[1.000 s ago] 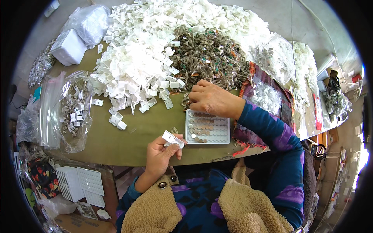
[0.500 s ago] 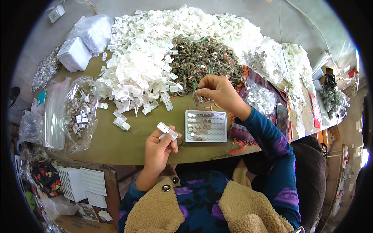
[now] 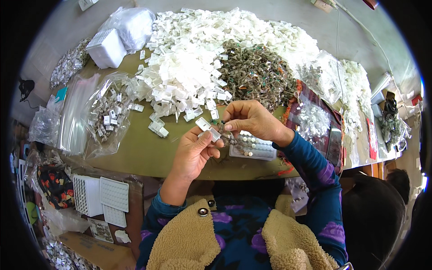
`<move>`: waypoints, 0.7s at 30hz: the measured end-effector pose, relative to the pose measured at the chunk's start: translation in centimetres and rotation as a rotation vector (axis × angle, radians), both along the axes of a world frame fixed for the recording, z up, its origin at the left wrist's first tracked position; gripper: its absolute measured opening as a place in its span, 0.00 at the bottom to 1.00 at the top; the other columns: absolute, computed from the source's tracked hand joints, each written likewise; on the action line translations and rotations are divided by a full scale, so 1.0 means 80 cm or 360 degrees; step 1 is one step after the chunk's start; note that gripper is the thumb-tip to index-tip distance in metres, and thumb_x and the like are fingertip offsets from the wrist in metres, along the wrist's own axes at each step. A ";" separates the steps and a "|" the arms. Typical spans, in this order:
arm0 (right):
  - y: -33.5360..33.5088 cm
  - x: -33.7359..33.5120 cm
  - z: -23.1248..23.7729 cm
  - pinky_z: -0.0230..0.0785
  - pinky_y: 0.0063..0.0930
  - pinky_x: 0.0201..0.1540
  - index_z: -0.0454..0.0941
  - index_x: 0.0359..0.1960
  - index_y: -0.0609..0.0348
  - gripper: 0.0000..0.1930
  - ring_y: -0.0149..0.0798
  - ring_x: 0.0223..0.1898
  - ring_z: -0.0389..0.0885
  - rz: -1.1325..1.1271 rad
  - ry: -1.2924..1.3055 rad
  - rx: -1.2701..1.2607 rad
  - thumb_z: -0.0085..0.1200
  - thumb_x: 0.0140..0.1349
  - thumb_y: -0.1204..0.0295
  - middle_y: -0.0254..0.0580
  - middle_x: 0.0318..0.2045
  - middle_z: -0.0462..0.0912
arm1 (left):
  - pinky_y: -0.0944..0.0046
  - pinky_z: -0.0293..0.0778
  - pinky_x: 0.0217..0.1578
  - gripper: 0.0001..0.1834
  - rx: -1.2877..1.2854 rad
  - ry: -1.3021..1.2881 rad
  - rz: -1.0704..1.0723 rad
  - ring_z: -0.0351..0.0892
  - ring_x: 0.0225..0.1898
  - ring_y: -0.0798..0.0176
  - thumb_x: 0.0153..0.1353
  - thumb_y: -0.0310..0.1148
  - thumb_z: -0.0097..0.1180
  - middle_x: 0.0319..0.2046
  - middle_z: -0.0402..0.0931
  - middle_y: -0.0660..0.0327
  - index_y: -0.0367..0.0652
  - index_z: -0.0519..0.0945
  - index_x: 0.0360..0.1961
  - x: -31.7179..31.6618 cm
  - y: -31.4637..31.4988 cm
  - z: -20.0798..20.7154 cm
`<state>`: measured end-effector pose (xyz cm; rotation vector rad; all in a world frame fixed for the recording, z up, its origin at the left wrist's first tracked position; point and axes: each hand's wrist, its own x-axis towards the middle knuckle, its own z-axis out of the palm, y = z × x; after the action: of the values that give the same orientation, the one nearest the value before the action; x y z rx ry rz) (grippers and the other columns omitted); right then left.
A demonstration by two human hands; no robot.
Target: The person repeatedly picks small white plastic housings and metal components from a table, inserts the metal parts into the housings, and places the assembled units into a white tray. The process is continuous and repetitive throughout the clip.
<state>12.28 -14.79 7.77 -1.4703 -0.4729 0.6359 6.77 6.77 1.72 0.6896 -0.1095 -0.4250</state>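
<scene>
My left hand (image 3: 191, 155) grips a small white plastic case (image 3: 204, 124) with an opened lid between thumb and fingers. Close against it, my right hand (image 3: 255, 122) pinches a small dark wire bundle (image 3: 221, 127) with a bit of green, just over the case. Fingers partly hide the bundle, and I cannot tell whether it touches the case. Below my right hand lies a white tray (image 3: 269, 155) with small round discs in its pockets; the hand covers part of it. Beyond the hands are a heap of white cases (image 3: 180, 63) and a heap of grey-brown wire bundles (image 3: 256, 72).
At left are a clear bag of small filled cases (image 3: 108, 112), flat plastic bags (image 3: 76, 108) and a stack of white trays (image 3: 105, 49). A dark red cloth (image 3: 306, 96) with clear pieces lies at right, beside a phone-like dark slab (image 3: 334, 144). More trays (image 3: 114, 193) sit lower left.
My right hand has come left and nearer from the wire heap, carrying a bundle to the case. My left hand has risen slightly toward it. The whole view has shifted a little.
</scene>
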 end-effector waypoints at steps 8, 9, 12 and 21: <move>0.054 -0.024 -0.033 0.68 0.18 0.39 0.75 0.38 0.57 0.08 0.23 0.36 0.75 -0.0636 0.0495 0.0364 0.54 0.70 0.65 0.31 0.33 0.77 | 0.65 0.83 0.38 0.14 0.0040 0.0025 0.0545 0.83 0.34 0.64 0.66 0.30 0.58 0.34 0.81 0.55 0.31 0.76 0.48 -0.017 -0.006 -0.007; 0.059 -0.031 -0.034 0.68 0.19 0.40 0.75 0.39 0.57 0.08 0.24 0.36 0.75 -0.0657 0.0516 0.0431 0.53 0.70 0.65 0.31 0.33 0.78 | 0.66 0.82 0.39 0.14 0.0206 -0.0061 0.0582 0.83 0.35 0.64 0.66 0.29 0.59 0.35 0.81 0.56 0.31 0.76 0.47 -0.024 -0.009 -0.006; 0.064 -0.048 -0.033 0.71 0.23 0.42 0.73 0.40 0.59 0.09 0.27 0.37 0.76 -0.0701 0.0596 0.0564 0.51 0.72 0.66 0.34 0.34 0.78 | 0.69 0.80 0.39 0.13 0.0690 -0.0496 0.0822 0.82 0.36 0.66 0.62 0.24 0.61 0.37 0.80 0.58 0.31 0.76 0.46 -0.043 -0.026 -0.008; 0.054 -0.044 -0.034 0.73 0.26 0.43 0.72 0.40 0.58 0.09 0.32 0.37 0.79 -0.0537 0.0783 0.0702 0.50 0.72 0.65 0.36 0.32 0.78 | 0.70 0.77 0.25 0.12 0.0520 -0.0306 0.0766 0.79 0.29 0.70 0.66 0.26 0.58 0.48 0.80 0.49 0.32 0.76 0.48 -0.006 0.013 0.001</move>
<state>8.78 -10.44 5.02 -0.9020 0.0262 0.5539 6.30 7.82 1.79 1.0466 -0.0525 0.0913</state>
